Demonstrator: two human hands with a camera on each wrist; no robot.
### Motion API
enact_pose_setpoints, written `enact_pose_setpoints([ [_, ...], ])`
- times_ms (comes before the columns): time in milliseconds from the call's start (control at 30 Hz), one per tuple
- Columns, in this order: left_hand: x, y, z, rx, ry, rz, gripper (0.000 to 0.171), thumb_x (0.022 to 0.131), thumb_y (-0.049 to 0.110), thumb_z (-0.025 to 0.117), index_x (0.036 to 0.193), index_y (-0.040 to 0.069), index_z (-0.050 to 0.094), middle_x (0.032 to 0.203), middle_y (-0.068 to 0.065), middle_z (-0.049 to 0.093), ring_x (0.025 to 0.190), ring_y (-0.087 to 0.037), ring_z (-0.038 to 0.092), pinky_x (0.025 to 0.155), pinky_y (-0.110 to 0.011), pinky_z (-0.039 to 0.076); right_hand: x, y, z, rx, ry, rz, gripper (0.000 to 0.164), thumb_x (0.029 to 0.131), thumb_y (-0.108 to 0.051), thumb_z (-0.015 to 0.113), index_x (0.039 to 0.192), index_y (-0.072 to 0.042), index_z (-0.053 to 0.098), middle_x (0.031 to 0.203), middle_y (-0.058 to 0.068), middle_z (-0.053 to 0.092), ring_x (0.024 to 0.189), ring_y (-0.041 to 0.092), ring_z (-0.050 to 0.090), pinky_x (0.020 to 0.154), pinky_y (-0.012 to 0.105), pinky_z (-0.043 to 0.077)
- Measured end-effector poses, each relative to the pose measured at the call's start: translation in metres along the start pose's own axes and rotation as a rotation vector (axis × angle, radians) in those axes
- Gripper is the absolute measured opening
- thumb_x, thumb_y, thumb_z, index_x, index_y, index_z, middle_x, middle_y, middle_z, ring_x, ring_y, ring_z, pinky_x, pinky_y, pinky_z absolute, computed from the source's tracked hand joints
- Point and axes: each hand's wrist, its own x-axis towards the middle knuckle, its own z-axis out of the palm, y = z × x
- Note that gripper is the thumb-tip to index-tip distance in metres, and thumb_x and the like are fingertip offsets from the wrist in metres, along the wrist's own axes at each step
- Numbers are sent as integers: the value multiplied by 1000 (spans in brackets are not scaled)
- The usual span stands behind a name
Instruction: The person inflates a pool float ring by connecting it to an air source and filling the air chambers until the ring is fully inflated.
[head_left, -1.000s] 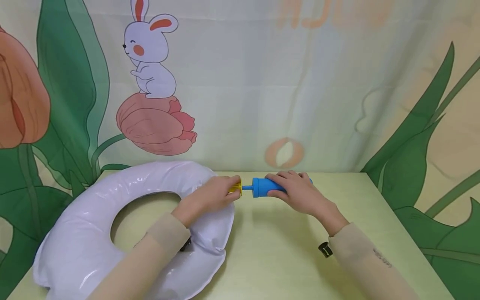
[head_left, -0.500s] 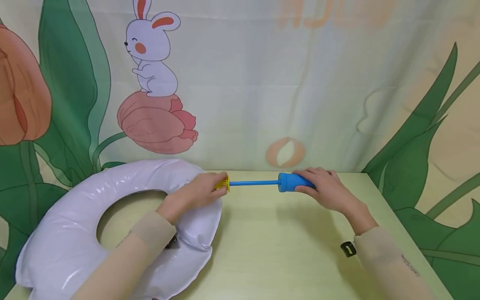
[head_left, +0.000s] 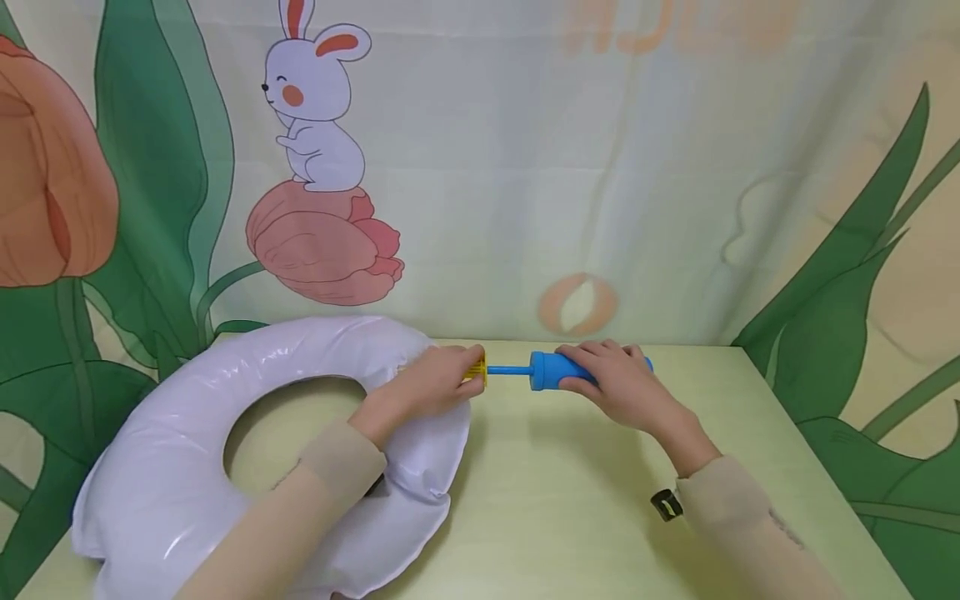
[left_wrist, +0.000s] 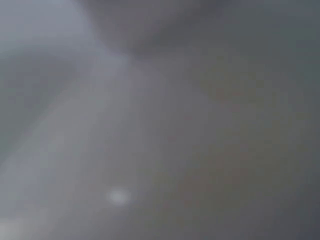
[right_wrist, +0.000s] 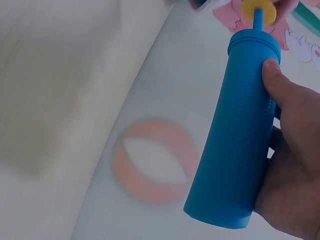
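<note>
A blue hand air pump is held level above the table, close to the right side of a white inflatable swim ring. My left hand grips the pump's yellow ribbed end, just over the ring's edge. A short length of blue rod shows between that end and the barrel. Round the barrel curl the fingers of my right hand, its thumb lying along the side in the right wrist view. The left wrist view holds only a blurred pale surface.
A pale yellow-green table lies beneath the ring and both hands. Behind its far edge hangs a printed curtain with a rabbit and tulips. A small black clip-like piece sits by the right sleeve.
My hands first drew apart, baring a long stretch of rod, then came back together, so the rod is short again. The swim ring shifted left and then back right with my left hand.
</note>
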Motion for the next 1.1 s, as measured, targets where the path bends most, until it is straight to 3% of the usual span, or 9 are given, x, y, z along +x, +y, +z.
enact_pose_setpoints([
  [233, 9, 14, 7, 12, -13, -3, 8, 94, 16, 55, 97, 9, 52, 71, 0, 46, 64, -17, 47, 61, -31, 37, 15, -26, 10, -12, 9, -46, 53, 102, -43, 62, 145, -13, 57, 135, 9, 63, 119, 34, 56, 92, 59, 38],
  [400, 6, 15, 8, -8, -33, -6, 7, 95, 16, 55, 96, 10, 51, 71, 0, 45, 63, -17, 46, 61, -32, 36, 13, -25, 11, 28, -8, -35, 51, 101, -42, 65, 144, -15, 58, 132, 7, 64, 118, 32, 57, 91, 58, 38],
  [633, -3, 6, 2, -85, -83, -29, 5, 97, 17, 54, 97, 13, 51, 72, 2, 43, 65, -16, 46, 65, -31, 37, 0, -9, 4, 74, -33, 16, 53, 99, -43, 67, 145, -19, 59, 134, 7, 63, 123, 32, 56, 96, 56, 35],
  [900, -16, -8, -10, -143, -112, -57, 4, 97, 17, 52, 96, 14, 51, 72, 3, 39, 67, -15, 44, 68, -33, 36, -21, 24, -10, 142, -39, 60, 51, 99, -39, 69, 144, -18, 59, 138, 11, 61, 126, 35, 53, 99, 58, 31],
  [1100, -20, -15, -10, -182, -116, -91, 3, 98, 19, 51, 96, 16, 52, 73, 4, 42, 70, -15, 48, 69, -34, 38, -31, 45, -18, 181, -44, 86, 51, 98, -37, 70, 144, -16, 60, 139, 13, 60, 125, 37, 53, 99, 58, 31],
])
